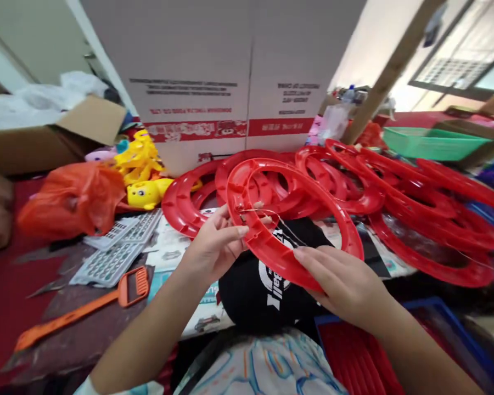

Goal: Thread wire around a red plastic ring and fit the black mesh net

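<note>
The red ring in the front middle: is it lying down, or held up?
Held up: the left grip pinches the red ring from both faces, and the right grip holds its near edge.

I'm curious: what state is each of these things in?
Red plastic ring, held up
Left hand, gripping that ring
Right hand, gripping that ring
Other red plastic rings, heaped
Brown cardboard box, open
Orange plastic bag, crumpled
Long orange plastic tool, lying flat
Green rectangular plastic basket, open-topped
</note>
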`<state>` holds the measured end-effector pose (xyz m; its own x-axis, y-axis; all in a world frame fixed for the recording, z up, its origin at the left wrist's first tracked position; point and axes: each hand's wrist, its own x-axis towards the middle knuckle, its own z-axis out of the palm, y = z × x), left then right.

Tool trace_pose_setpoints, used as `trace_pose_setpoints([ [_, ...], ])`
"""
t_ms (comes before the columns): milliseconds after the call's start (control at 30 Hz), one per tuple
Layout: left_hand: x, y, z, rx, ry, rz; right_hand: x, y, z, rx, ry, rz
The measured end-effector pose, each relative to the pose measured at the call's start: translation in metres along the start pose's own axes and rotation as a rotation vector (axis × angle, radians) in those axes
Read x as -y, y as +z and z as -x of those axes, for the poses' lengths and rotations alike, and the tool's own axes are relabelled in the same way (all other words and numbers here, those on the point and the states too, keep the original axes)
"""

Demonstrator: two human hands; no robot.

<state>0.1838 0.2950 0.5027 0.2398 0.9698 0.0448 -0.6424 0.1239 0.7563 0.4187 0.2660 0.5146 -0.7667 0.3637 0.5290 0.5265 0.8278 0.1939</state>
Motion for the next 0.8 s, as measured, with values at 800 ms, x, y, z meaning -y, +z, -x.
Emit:
trace_pose_setpoints([
  [800, -0.044, -0.084, -0.013, -0.301, 0.197, -0.033, -0.066, 0.031, -0.097, 0.050, 0.478, -1.123],
])
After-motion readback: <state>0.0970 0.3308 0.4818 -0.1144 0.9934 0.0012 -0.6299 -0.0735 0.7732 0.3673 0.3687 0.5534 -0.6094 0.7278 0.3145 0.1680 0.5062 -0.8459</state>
